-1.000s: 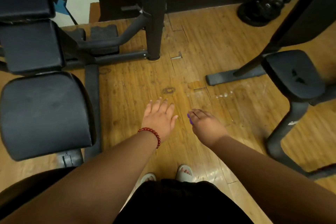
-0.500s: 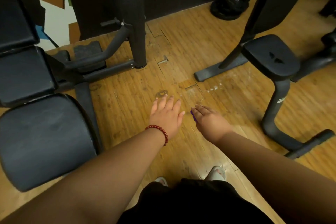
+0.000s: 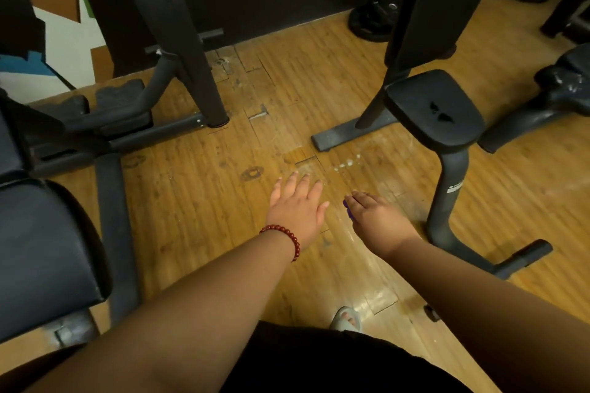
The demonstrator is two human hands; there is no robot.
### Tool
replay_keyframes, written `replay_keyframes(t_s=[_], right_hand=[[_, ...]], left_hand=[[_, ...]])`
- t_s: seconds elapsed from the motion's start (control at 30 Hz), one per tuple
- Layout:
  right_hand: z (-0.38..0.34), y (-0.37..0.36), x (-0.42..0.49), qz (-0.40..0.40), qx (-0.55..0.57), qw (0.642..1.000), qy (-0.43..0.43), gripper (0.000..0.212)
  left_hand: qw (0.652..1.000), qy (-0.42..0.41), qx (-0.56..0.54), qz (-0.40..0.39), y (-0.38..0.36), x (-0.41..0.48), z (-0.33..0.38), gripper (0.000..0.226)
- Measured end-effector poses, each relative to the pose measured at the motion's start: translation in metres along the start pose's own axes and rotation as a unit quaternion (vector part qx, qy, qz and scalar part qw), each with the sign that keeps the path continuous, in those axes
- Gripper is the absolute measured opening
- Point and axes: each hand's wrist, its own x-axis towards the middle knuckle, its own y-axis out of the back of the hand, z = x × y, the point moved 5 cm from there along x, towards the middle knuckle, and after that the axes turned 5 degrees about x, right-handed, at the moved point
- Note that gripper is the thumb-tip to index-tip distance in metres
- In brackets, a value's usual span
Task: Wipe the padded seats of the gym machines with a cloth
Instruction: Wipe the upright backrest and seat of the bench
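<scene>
Head view: the left hand (image 3: 297,210) hangs flat over the floor, fingers straight and lightly spread, holding nothing. Just to its right, the right hand (image 3: 380,220) curls over a barely visible purple cloth (image 3: 348,210), probably kept ready. The wide seat (image 3: 41,252) lies well to the left; the small seat (image 3: 434,105) is ahead and to the right.

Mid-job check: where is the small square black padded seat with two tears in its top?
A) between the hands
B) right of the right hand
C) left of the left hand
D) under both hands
B: the small square black padded seat stands to the right of and beyond the right hand, apart from it.
</scene>
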Motion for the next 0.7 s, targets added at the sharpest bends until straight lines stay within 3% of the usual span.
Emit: replay_keyframes(t_s=[0.23,0.7], right_hand=[[0.068,0.020,-0.002,0.004,0.001,1.000,0.002,0.056],[0.158,0.063,0.067,0.014,0.015,0.998,-0.051,0.059]], left_hand=[[1.000,-0.003,0.001,-0.001,0.011,0.035,0.067,0.052],[1.000,-0.017,0.008,0.013,0.035,0.160,0.093,0.053]])
